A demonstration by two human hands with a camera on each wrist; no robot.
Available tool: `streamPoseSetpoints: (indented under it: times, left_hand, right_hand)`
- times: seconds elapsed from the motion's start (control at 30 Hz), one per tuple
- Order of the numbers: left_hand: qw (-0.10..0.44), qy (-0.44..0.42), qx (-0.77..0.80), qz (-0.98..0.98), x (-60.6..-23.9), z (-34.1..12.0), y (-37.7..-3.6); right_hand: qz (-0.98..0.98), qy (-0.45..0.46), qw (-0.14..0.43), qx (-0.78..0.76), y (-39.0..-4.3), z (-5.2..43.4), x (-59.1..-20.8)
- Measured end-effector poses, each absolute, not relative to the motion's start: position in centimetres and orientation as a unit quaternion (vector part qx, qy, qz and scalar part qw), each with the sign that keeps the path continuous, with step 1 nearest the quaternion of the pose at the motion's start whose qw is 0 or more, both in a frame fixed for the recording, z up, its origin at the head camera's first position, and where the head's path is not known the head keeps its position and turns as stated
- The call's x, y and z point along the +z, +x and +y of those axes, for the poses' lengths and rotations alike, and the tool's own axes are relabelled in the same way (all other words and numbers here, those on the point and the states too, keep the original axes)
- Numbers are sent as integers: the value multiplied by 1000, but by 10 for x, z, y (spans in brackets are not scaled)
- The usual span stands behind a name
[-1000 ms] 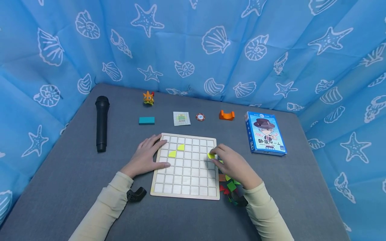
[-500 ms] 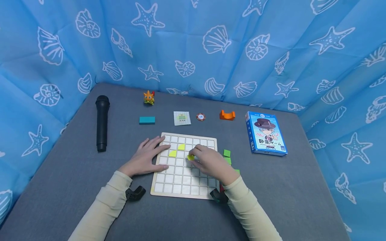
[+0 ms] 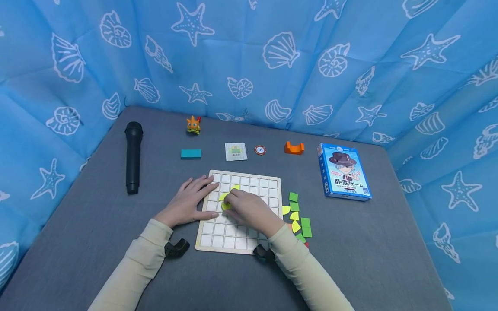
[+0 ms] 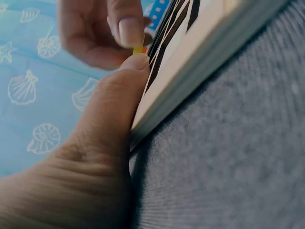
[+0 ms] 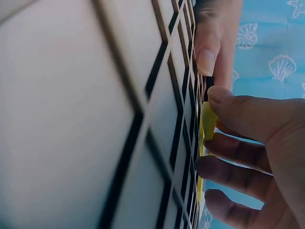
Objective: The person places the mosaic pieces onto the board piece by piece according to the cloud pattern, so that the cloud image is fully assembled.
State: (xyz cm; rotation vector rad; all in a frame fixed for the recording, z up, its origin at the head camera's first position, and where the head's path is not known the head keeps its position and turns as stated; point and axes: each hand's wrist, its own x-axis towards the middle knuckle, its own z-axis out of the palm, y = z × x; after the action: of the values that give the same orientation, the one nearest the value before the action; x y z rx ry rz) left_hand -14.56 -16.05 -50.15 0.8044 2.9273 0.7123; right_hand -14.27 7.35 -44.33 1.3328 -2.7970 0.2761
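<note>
Right hand point(image 3: 249, 209) carried yellow tile point(image 3: 225, 206) across grid board point(image 3: 268, 190).

Board left edge: blocked by the left hand point(image 3: 189, 204).
Board right side: crowded by loose coloured pieces point(image 3: 297, 216).
Board far side: bare cloth before the card point(image 3: 235, 151) row.
Near rows of board point(image 3: 218, 242): unoccupied.

My head camera sits high, facing forward and down, far enough back to take in the whole grey table point(image 3: 97, 224), with the grid board point(image 3: 249, 185) at centre. My left wrist camera lies almost on the cloth, very near, looking toward 1 o'clock along the board's wooden edge point(image 4: 190, 71). My right wrist camera skims the board's face point(image 5: 71, 119) at grazing range, facing 12 o'clock. All three views share the board; both wrist views catch the yellow tile point(image 5: 207, 121).
</note>
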Motion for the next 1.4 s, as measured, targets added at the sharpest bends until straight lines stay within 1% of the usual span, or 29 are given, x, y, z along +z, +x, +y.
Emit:
streamPoseSetpoints:
  times: [0.1,0.37,0.6,0.87,1.03,1.2,1.4]
  left_hand:
    - [6,253,220,942,-499,-160,-144]
    - [6,243,175,954,-492,-155,-141]
    - [-20,241,144,960,-492,-151,-143]
    - [-32,229,142,962,-493,-150,-140]
    - [-32,225,150,962,-494,-151,-140]
    - [-23,231,191,954,-497,-155,-142]
    - [-13,239,216,947,-499,-158,-142]
  right_hand:
    - [-896,435,21,88,-144,69,-443]
    - [-895,439,10,79,-145,67,-444]
    - [-894,437,-4,92,-143,69,-443]
    - [-893,440,-3,95,-141,70,-442]
    - [-899,426,2,98,-142,70,-443]
    - [-908,409,15,95,-143,70,-445]
    - [-912,400,9,93,-144,71,-444]
